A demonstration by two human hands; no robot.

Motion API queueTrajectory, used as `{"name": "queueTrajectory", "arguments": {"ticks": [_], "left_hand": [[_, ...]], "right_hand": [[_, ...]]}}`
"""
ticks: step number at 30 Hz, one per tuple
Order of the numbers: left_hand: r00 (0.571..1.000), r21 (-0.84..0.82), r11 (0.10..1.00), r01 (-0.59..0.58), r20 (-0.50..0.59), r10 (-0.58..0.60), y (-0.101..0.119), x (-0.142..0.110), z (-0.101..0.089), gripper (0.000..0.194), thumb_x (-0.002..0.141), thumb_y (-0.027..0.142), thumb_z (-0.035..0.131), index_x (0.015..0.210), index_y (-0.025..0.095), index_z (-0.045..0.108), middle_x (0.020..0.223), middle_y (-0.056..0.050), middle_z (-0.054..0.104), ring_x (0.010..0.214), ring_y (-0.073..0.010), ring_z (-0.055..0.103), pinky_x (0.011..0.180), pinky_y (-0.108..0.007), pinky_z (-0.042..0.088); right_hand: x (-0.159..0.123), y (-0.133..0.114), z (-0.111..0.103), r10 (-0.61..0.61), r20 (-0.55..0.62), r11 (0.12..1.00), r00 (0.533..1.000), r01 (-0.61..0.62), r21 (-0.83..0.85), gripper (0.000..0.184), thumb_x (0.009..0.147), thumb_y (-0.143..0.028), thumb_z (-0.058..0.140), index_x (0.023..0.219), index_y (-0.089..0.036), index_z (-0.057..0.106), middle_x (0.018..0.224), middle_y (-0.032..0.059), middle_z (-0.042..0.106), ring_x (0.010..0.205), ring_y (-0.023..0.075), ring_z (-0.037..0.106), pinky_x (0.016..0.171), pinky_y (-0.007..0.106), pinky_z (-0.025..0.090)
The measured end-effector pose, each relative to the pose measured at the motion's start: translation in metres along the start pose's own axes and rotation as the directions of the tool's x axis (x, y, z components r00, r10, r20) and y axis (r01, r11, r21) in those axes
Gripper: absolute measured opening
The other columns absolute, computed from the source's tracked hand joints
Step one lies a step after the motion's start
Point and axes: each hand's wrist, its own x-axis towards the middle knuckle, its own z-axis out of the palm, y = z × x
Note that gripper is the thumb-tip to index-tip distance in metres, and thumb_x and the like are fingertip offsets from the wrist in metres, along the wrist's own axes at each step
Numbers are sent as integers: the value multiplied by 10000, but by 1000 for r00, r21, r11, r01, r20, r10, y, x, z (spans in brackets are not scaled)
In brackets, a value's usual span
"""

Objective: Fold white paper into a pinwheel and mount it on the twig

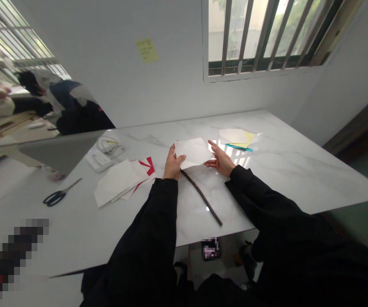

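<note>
Near the middle of the table, my left hand (173,164) grips the left edge of a white sheet of paper (193,152), thumb on top. At the sheet's right edge, my right hand (220,160) has its fingers apart, and the index finger points up and away; whether the lower fingers touch the paper is hard to tell. A thin brown stick (202,196) lies on the tabletop, its far end by my left hand. To the left are stacked white paper pieces (116,181) with red paper cutouts (148,166) among them.
Black-handled scissors (57,197) lie on the marble table (315,170) at left. A white adapter with a cable (99,160) sits behind the papers. White, yellow and blue papers (240,138) rest at back right. Two people are beyond the table's left end. A wall stands behind.
</note>
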Motion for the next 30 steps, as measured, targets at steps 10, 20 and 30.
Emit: {"name": "queueTrajectory", "arguments": {"ticks": [10,20,30], "left_hand": [[992,0,992,123,-15,-123,6,-3,5,536,717,423,810,1182,169,734,1001,-77,758,771,-175,682,626,-273,558],[999,66,997,50,12,-51,3,-4,5,502,632,352,869,1097,200,756,966,-46,738,690,-126,620,560,-219,464],[987,-87,985,147,82,-140,12,-9,13,729,649,307,868,1334,196,645,901,-9,704,746,-157,651,681,-270,512]], "right_hand": [[-5,1,-3,-104,144,983,984,124,-133,645,680,-96,706,1299,-279,713,1086,15,767,747,136,743,697,271,663],[-5,0,-4,-150,108,989,983,150,8,964,742,-278,829,1613,-411,441,1112,-15,774,887,165,738,797,309,645],[1,-1,-20,-30,342,998,939,8,66,595,716,-455,933,1240,-316,687,1020,16,770,871,200,734,781,341,617]]}}
